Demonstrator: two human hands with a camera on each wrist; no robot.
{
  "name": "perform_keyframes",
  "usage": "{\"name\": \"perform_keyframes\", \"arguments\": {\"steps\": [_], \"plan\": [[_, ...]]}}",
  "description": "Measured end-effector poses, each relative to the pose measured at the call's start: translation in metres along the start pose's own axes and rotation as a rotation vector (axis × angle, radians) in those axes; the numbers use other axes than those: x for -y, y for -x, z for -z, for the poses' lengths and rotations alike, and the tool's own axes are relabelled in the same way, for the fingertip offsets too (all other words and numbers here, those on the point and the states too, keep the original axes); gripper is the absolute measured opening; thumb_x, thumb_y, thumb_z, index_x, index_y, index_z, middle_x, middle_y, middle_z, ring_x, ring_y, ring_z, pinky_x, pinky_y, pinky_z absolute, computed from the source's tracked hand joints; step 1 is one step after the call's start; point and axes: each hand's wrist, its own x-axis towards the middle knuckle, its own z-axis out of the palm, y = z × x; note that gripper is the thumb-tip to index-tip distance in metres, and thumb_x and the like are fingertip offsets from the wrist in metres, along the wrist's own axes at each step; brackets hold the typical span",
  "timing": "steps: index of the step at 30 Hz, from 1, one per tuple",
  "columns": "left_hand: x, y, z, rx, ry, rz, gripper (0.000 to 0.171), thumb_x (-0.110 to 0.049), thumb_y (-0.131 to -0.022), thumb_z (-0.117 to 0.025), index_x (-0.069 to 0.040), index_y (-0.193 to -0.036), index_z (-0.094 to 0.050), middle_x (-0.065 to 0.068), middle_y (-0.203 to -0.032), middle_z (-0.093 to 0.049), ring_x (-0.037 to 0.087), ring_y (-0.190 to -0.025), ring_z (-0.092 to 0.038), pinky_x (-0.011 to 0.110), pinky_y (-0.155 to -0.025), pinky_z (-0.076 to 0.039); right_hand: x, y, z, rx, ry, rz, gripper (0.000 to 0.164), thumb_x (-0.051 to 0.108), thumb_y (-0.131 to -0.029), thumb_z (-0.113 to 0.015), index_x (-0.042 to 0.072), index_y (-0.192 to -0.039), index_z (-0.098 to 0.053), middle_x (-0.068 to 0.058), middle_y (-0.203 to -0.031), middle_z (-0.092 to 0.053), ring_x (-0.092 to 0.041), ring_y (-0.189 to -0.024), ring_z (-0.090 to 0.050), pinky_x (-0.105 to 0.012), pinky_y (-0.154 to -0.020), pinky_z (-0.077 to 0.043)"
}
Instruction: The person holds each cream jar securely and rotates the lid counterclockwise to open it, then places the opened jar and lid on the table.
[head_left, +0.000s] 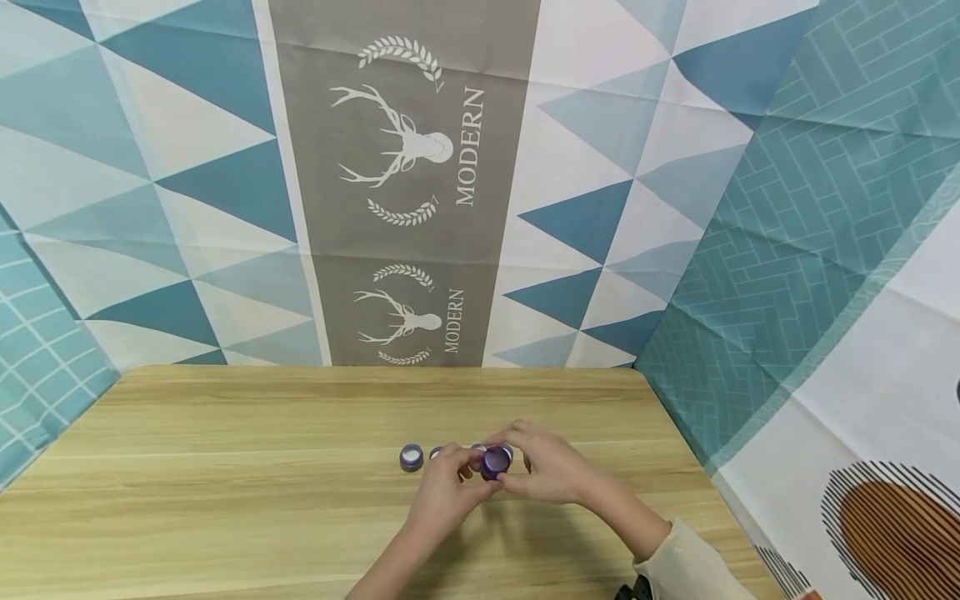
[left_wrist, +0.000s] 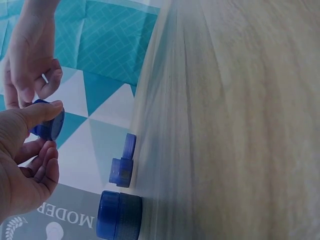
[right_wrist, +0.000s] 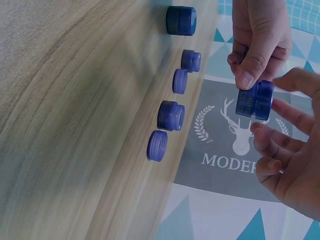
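1. A small purple jar [head_left: 495, 462] is up in the air above the worktop [head_left: 225, 500], between the two hands.
2. The left hand [head_left: 446, 487] pinches the low part of this jar with its thumb and fingers.
3. The right hand [head_left: 551, 467] has its fingers curled round the top part. A groove runs between the two parts. I cannot tell if the top is tight or loose, or what is inside.
4. At the left end of a row stands a wide jar [head_left: 411, 457]. It looks closed in both wrist views. Its top is white in the middle.
5. Next, to the right, comes a small pot [right_wrist: 191, 61] with a thin neck, and a small round cap [right_wrist: 180, 81] lies just beside it.
6. Farther right is another pot [right_wrist: 171, 116], with its neck showing.
7. A round lid [right_wrist: 157, 146] lies just right of that. I cannot see what these pots hold.
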Motion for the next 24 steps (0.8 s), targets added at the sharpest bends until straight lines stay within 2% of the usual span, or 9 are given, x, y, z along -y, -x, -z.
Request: {"name": "perform_keyframes", "arguments": {"steps": [5, 11, 18, 21, 24], "plan": [[-0.0002, 0.0007, 0.0006, 0.009, -0.008, -0.002, 0.034, -0.024, -0.071, -0.08, -0.005, -0.097, -0.07, 0.001, -0.082, -0.059, 0.01, -0.075, -0.052, 0.018, -0.064, -0.044, 0.0011, 0.0001, 0.0, -0.025, -0.019, -0.024, 0.047, 0.038, -0.083, -0.067, 0.018, -0.125, -0.057, 0.0, -0.119, -0.059, -0.007, -0.069, -0.048, -0.018, -0.057, -0.042], [-0.0012, 0.0022, 0.0016, 0.025, -0.005, 0.013, 0.035, -0.025, -0.071, -0.079, -0.005, -0.099, -0.07, 0.002, -0.084, -0.06, 0.01, -0.076, -0.051, 0.017, -0.064, -0.044, 0.0006, -0.0009, -0.0015, -0.082, 0.025, -0.052, 0.048, 0.046, -0.079, -0.07, 0.016, -0.116, -0.061, 0.002, -0.115, -0.06, -0.007, -0.068, -0.047, -0.019, -0.058, -0.04], [-0.001, 0.0018, 0.0009, 0.022, 0.002, 0.001, 0.04, -0.027, -0.072, -0.079, -0.002, -0.102, -0.07, 0.004, -0.085, -0.06, 0.012, -0.077, -0.053, 0.017, -0.064, -0.045, 0.0007, -0.002, -0.0015, -0.097, 0.05, -0.016, 0.029, 0.033, -0.08, -0.073, 0.02, -0.104, -0.064, 0.004, -0.108, -0.06, -0.003, -0.061, -0.043, -0.017, -0.054, -0.04], [-0.0005, 0.0014, 0.0002, 0.019, -0.001, 0.006, 0.037, -0.026, -0.072, -0.079, -0.004, -0.101, -0.07, 0.003, -0.084, -0.06, 0.011, -0.077, -0.053, 0.017, -0.065, -0.045, 0.0004, -0.0019, -0.0011, -0.075, 0.043, 0.012, 0.032, 0.03, -0.08, -0.072, 0.019, -0.109, -0.064, 0.004, -0.11, -0.059, -0.005, -0.061, -0.046, -0.016, -0.053, -0.04], [0.0, 0.001, -0.0001, 0.027, 0.003, 0.023, 0.034, -0.025, -0.072, -0.079, -0.007, -0.1, -0.071, 0.002, -0.085, -0.059, 0.011, -0.077, -0.052, 0.018, -0.066, -0.045, -0.0003, -0.0014, -0.0014, -0.062, 0.031, 0.013, 0.04, 0.034, -0.081, -0.071, 0.018, -0.116, -0.061, 0.003, -0.114, -0.059, -0.007, -0.063, -0.048, -0.016, -0.054, -0.041]]}}
